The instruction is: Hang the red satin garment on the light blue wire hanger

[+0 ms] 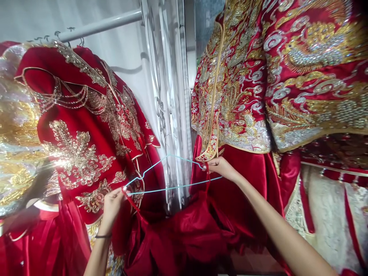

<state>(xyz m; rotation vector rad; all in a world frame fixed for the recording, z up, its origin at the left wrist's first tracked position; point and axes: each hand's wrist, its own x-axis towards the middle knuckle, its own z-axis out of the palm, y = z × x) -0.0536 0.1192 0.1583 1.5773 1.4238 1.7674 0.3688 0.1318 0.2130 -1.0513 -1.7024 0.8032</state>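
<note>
Hanger (pixel 169 155): left hand (pixel 113 199) at eight o'clock, right hand (pixel 222 168) at three; fingers (pixel 120 193) pinching straps (pixel 207 187), likely best holds; garment (pixel 184 230) looking soft, slippery.

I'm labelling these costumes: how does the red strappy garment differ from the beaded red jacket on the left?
The strappy garment looks plain; the beaded jacket has metallic floral decoration. The strappy garment has thin straps; the beaded jacket has sleeves. The left hand and right hand hold the strappy garment's straps; neither holds the beaded jacket. Both are red.
</note>
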